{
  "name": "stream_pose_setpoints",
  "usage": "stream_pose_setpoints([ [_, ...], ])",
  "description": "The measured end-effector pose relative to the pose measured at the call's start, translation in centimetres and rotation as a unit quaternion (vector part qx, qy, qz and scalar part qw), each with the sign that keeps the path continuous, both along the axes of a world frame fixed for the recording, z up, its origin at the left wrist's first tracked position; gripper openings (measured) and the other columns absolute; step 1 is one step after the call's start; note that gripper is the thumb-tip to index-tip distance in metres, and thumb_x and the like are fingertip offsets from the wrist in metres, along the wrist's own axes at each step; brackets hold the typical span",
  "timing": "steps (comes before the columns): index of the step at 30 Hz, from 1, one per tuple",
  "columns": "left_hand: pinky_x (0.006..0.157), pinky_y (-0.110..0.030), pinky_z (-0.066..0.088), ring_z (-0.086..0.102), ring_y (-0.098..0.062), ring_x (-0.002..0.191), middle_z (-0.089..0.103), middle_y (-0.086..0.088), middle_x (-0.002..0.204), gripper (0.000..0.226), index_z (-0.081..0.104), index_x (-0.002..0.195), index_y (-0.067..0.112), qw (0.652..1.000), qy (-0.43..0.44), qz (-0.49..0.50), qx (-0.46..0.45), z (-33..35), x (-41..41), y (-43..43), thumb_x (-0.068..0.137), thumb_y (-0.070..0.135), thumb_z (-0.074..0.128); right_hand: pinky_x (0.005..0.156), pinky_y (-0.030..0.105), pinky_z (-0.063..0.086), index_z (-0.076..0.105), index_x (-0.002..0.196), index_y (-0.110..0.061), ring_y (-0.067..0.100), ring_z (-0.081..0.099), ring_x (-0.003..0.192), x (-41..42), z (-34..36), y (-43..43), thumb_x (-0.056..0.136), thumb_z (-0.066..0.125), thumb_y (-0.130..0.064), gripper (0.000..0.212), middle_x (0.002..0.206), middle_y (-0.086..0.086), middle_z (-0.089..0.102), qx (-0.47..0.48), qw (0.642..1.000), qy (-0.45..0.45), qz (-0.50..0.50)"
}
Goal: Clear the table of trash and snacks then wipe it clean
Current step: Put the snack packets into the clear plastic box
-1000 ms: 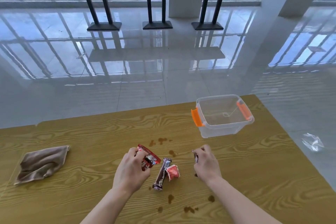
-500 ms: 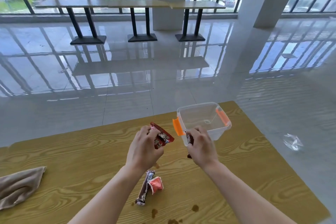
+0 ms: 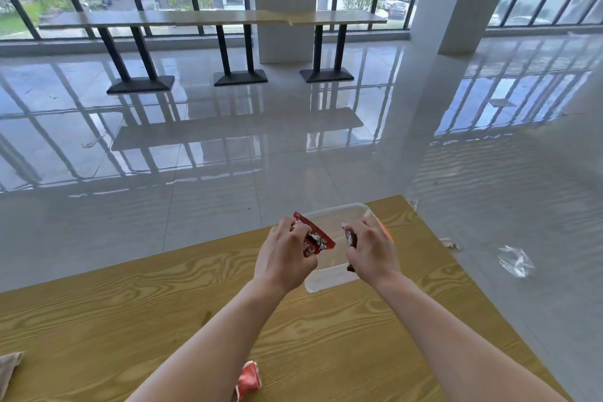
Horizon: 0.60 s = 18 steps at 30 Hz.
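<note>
My left hand [image 3: 285, 256] grips a red snack packet [image 3: 314, 238] over the near left part of a clear plastic box [image 3: 329, 281] with orange clips. My right hand [image 3: 370, 248] pinches a small dark wrapped snack [image 3: 349, 237] above the same box. The box stands near the far right corner of the wooden table [image 3: 130, 320]. A small orange-red wrapper [image 3: 248, 380] lies on the table near the bottom edge, between my forearms. A corner of the brown cloth [image 3: 9, 369] shows at the far left edge.
The table's far edge runs just behind the box, its right edge close by. On the glossy floor to the right lie a crumpled clear plastic piece [image 3: 515, 260] and a small scrap [image 3: 452, 243]. A long bench table [image 3: 212, 19] stands by the windows.
Both hands have carried their snacks forward from above the table to over the box. My head has tilted up, so the dark bar and the stains have left the view.
</note>
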State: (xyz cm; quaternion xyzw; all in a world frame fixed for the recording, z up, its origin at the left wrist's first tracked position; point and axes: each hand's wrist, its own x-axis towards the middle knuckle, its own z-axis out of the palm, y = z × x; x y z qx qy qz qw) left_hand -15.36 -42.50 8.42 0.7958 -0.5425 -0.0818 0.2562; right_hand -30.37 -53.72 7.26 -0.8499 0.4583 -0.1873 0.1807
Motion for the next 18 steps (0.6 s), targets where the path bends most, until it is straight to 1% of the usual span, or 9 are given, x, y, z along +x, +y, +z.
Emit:
stream_pose_setpoints([
  [2, 0.087, -0.033, 0.047, 0.052, -0.023, 0.108, 0.053, -0.003, 0.122, 0.042, 0.061, 0.116, 0.018, 1.0, 0.001, -0.007, 0.009, -0.4, -0.4, -2.0, 0.077, 0.031, 0.067, 0.082, 0.039, 0.051, 0.068, 0.119, -0.014, 0.023, 0.054, 0.102, 0.0, -0.4, -1.6, 0.088, 0.056, -0.001, 0.035, 0.108, 0.003, 0.053, 0.016, 1.0, 0.008, -0.005],
  [3, 0.087, -0.033, 0.047, 0.052, -0.023, 0.108, 0.053, -0.003, 0.122, 0.042, 0.061, 0.116, 0.018, 1.0, 0.0, -0.01, 0.014, -0.7, -0.5, -2.9, 0.077, 0.031, 0.067, 0.081, 0.042, 0.053, 0.068, 0.118, -0.015, 0.023, 0.054, 0.101, 0.1, -0.6, -2.3, 0.089, 0.056, -0.003, 0.033, 0.108, 0.002, 0.053, 0.023, 1.0, 0.012, -0.008],
  [7, 0.088, -0.032, 0.047, 0.05, -0.022, 0.111, 0.053, -0.003, 0.119, 0.044, 0.06, 0.117, 0.017, 0.999, -0.004, -0.02, 0.048, -1.9, -0.7, -5.7, 0.077, 0.033, 0.065, 0.073, 0.035, 0.051, 0.068, 0.118, -0.015, 0.022, 0.057, 0.098, 0.5, -1.8, -5.2, 0.086, 0.055, 0.0, 0.037, 0.113, 0.002, 0.054, 0.049, 0.999, 0.018, -0.006],
  [9, 0.086, -0.033, 0.049, 0.048, -0.022, 0.113, 0.052, -0.003, 0.117, 0.043, 0.06, 0.116, 0.018, 0.997, -0.004, -0.015, 0.07, -2.6, -0.7, -6.8, 0.077, 0.034, 0.064, 0.067, 0.03, 0.046, 0.068, 0.116, -0.015, 0.022, 0.058, 0.096, 0.8, -2.6, -6.4, 0.084, 0.056, 0.001, 0.038, 0.115, 0.003, 0.055, 0.056, 0.998, 0.028, 0.0],
  [11, 0.084, -0.036, 0.05, 0.046, -0.022, 0.114, 0.052, -0.002, 0.116, 0.041, 0.06, 0.114, 0.019, 0.996, -0.005, -0.008, 0.086, -3.2, -0.6, -7.7, 0.076, 0.036, 0.063, 0.066, 0.027, 0.041, 0.069, 0.112, -0.016, 0.022, 0.059, 0.095, 1.3, -3.5, -7.6, 0.084, 0.057, -0.001, 0.034, 0.117, 0.003, 0.056, 0.054, 0.998, 0.035, 0.008],
  [14, 0.082, -0.039, 0.051, 0.048, -0.025, 0.106, 0.053, -0.002, 0.112, 0.038, 0.06, 0.109, 0.021, 0.993, -0.016, -0.006, 0.114, -4.1, -0.7, -8.8, 0.076, 0.038, 0.061, 0.071, 0.027, 0.041, 0.069, 0.111, -0.017, 0.022, 0.057, 0.1, 2.0, -4.7, -8.9, 0.085, 0.055, -0.003, 0.033, 0.118, 0.002, 0.055, 0.057, 0.997, 0.048, 0.019],
  [16, 0.08, -0.039, 0.048, 0.051, -0.026, 0.095, 0.053, -0.002, 0.108, 0.035, 0.061, 0.104, 0.02, 0.991, -0.031, -0.012, 0.132, -4.7, -0.8, -9.3, 0.075, 0.039, 0.06, 0.077, 0.031, 0.046, 0.069, 0.109, -0.019, 0.023, 0.053, 0.104, 2.4, -5.3, -9.4, 0.085, 0.053, -0.005, 0.032, 0.116, 0.002, 0.053, 0.058, 0.996, 0.063, 0.026],
  [18, 0.085, -0.042, 0.043, 0.05, -0.026, 0.088, 0.052, -0.002, 0.103, 0.03, 0.061, 0.1, 0.02, 0.987, -0.048, -0.022, 0.155, -5.2, -0.9, -9.6, 0.076, 0.038, 0.058, 0.084, 0.038, 0.05, 0.069, 0.109, -0.023, 0.023, 0.048, 0.108, 2.6, -5.8, -9.7, 0.086, 0.053, -0.009, 0.031, 0.113, 0.002, 0.053, 0.064, 0.994, 0.086, 0.034],
])
